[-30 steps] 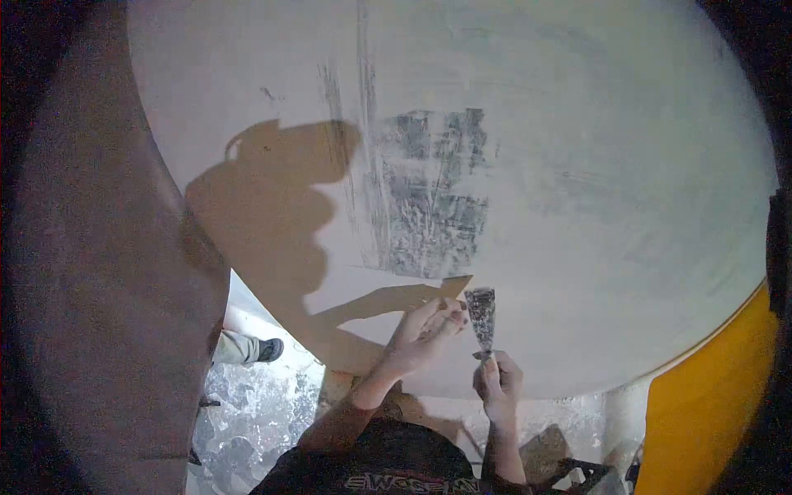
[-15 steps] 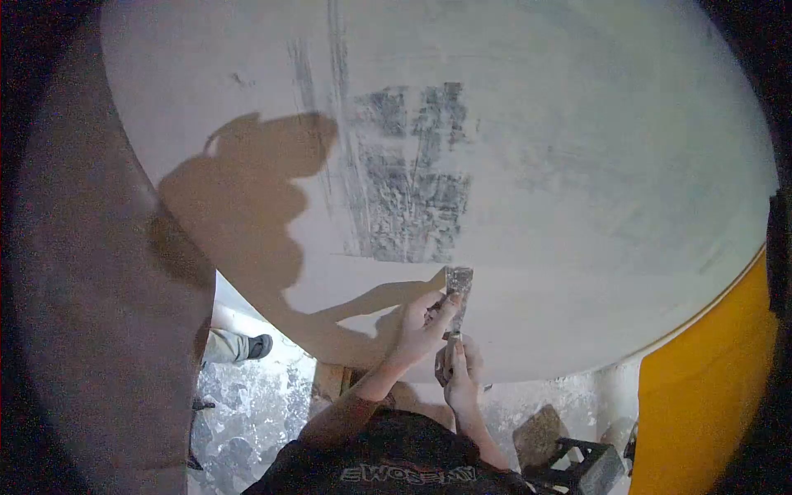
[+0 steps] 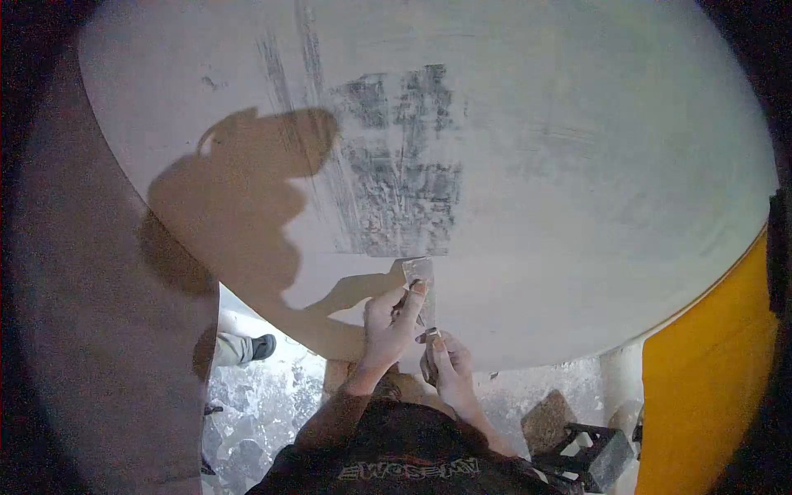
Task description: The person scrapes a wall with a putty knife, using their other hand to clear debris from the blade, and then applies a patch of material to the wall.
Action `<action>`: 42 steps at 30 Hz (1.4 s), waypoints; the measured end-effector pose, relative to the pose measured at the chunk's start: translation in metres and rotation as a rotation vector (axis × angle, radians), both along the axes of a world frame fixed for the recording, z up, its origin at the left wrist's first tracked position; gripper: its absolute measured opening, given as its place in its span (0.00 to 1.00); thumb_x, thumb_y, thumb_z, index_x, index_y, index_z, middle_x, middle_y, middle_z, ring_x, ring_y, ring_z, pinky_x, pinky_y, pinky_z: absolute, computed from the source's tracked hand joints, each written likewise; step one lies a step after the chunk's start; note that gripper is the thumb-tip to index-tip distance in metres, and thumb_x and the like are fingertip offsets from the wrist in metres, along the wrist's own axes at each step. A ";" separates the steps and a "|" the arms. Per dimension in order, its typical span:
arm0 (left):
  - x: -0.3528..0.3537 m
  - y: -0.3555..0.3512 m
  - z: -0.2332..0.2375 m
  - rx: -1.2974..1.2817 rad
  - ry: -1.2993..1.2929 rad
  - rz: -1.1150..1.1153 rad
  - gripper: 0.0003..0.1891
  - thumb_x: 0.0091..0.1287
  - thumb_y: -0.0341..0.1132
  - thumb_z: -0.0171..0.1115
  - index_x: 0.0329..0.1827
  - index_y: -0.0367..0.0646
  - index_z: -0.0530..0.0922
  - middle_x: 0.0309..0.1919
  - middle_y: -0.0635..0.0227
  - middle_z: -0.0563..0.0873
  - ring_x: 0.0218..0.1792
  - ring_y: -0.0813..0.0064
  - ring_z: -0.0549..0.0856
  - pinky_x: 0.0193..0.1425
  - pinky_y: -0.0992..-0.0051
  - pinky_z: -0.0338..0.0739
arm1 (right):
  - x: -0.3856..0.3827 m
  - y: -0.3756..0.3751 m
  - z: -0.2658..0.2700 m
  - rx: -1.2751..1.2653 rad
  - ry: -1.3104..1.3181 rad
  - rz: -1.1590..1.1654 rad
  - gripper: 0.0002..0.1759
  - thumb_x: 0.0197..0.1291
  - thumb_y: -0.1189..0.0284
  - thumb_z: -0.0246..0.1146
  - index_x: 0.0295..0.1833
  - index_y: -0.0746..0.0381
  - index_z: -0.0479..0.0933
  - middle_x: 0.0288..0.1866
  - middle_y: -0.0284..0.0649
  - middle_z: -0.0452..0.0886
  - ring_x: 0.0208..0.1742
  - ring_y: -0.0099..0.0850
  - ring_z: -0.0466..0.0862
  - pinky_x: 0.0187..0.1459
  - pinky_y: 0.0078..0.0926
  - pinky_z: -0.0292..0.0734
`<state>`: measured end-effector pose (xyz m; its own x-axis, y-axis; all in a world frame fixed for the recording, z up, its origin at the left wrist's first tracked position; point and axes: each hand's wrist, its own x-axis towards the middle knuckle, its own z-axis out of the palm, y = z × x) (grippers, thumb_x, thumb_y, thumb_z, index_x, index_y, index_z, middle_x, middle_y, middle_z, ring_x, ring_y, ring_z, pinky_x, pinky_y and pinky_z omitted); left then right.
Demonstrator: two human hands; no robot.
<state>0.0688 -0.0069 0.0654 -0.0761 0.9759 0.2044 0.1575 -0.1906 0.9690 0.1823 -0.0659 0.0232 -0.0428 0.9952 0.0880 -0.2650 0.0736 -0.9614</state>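
While both hands hold it, one scraper (image 3: 419, 268), blade end uppermost.
Left hand (image 3: 391, 327): thumb and fingers pinching the blade; right hand (image 3: 448, 361): fingers curled round the lower end; position: before pale surface (image 3: 536, 297), just below dark patch (image 3: 408, 194).

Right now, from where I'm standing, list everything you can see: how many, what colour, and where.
Scraper: one, greyish blade, between the hands
Panel: one, large, off-white, ahead
Smeared patch: one, dark grey, mid-panel
Shadow: one, brown, panel's left
Sheet: one, orange-yellow, right
Surface: one, brown, left
Floor: one, mottled grey, below
Shoe: one, dark, lower left
Slab: one, brown, lower right
Frame: one, black, beside slab
Left hand: one, bare, at blade
Right hand: one, bare, at handle
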 end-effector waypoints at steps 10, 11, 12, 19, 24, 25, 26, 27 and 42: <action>-0.014 0.002 -0.003 0.026 -0.077 -0.046 0.15 0.68 0.37 0.57 0.23 0.39 0.75 0.14 0.79 0.72 0.15 0.89 0.71 0.19 0.84 0.63 | -0.004 -0.003 0.014 -0.101 0.042 0.061 0.20 0.69 0.59 0.48 0.44 0.68 0.72 0.15 0.26 0.59 0.13 0.16 0.59 0.15 0.17 0.53; -0.015 0.002 -0.002 0.014 -0.063 -0.058 0.16 0.68 0.38 0.57 0.22 0.39 0.75 0.14 0.79 0.72 0.15 0.88 0.71 0.19 0.83 0.63 | -0.005 -0.003 0.012 -0.082 0.044 0.042 0.20 0.69 0.59 0.48 0.43 0.68 0.72 0.15 0.26 0.59 0.13 0.16 0.59 0.15 0.17 0.53; -0.014 0.002 0.002 0.011 -0.064 -0.058 0.16 0.68 0.38 0.57 0.22 0.39 0.75 0.14 0.79 0.72 0.15 0.88 0.71 0.19 0.83 0.63 | -0.005 -0.003 0.009 -0.064 0.046 0.025 0.20 0.69 0.59 0.49 0.42 0.68 0.72 0.15 0.26 0.59 0.13 0.16 0.59 0.15 0.16 0.53; -0.011 0.001 0.009 -0.006 -0.055 -0.038 0.20 0.68 0.41 0.56 0.19 0.37 0.73 0.12 0.75 0.72 0.16 0.88 0.69 0.19 0.80 0.61 | 0.001 -0.001 0.013 -0.055 -0.014 0.021 0.20 0.69 0.60 0.48 0.41 0.69 0.72 0.17 0.26 0.59 0.13 0.16 0.58 0.16 0.17 0.52; -0.006 -0.002 0.018 -0.060 -0.103 -0.042 0.20 0.68 0.40 0.56 0.18 0.38 0.72 0.11 0.75 0.72 0.15 0.88 0.70 0.18 0.81 0.61 | 0.000 -0.005 0.008 -0.134 0.022 -0.108 0.19 0.69 0.61 0.49 0.40 0.68 0.72 0.17 0.27 0.60 0.15 0.17 0.61 0.18 0.18 0.56; -0.005 -0.002 0.019 -0.018 -0.082 -0.025 0.20 0.68 0.40 0.56 0.18 0.38 0.72 0.12 0.75 0.73 0.15 0.88 0.70 0.18 0.81 0.62 | 0.001 -0.002 0.010 -0.134 0.024 -0.106 0.19 0.69 0.61 0.49 0.40 0.68 0.72 0.17 0.27 0.60 0.15 0.17 0.61 0.18 0.18 0.56; -0.004 -0.003 0.020 0.020 -0.059 -0.008 0.21 0.69 0.40 0.55 0.18 0.38 0.72 0.12 0.74 0.73 0.15 0.88 0.70 0.18 0.81 0.62 | 0.004 -0.002 0.014 -0.135 0.044 -0.047 0.19 0.69 0.61 0.49 0.39 0.68 0.72 0.17 0.27 0.61 0.15 0.17 0.61 0.18 0.18 0.56; -0.005 -0.002 0.019 0.020 -0.057 -0.006 0.21 0.69 0.40 0.55 0.18 0.38 0.72 0.12 0.74 0.73 0.15 0.88 0.70 0.18 0.81 0.62 | 0.007 -0.001 0.016 -0.133 0.063 0.011 0.19 0.69 0.61 0.50 0.39 0.68 0.73 0.17 0.27 0.61 0.15 0.18 0.61 0.18 0.18 0.55; 0.007 0.006 0.010 -0.041 -0.163 -0.137 0.18 0.70 0.40 0.53 0.22 0.38 0.72 0.14 0.76 0.73 0.15 0.90 0.72 0.17 0.84 0.64 | 0.020 0.000 0.023 -0.132 0.089 -0.043 0.20 0.67 0.60 0.53 0.37 0.69 0.73 0.16 0.26 0.59 0.13 0.16 0.58 0.16 0.18 0.51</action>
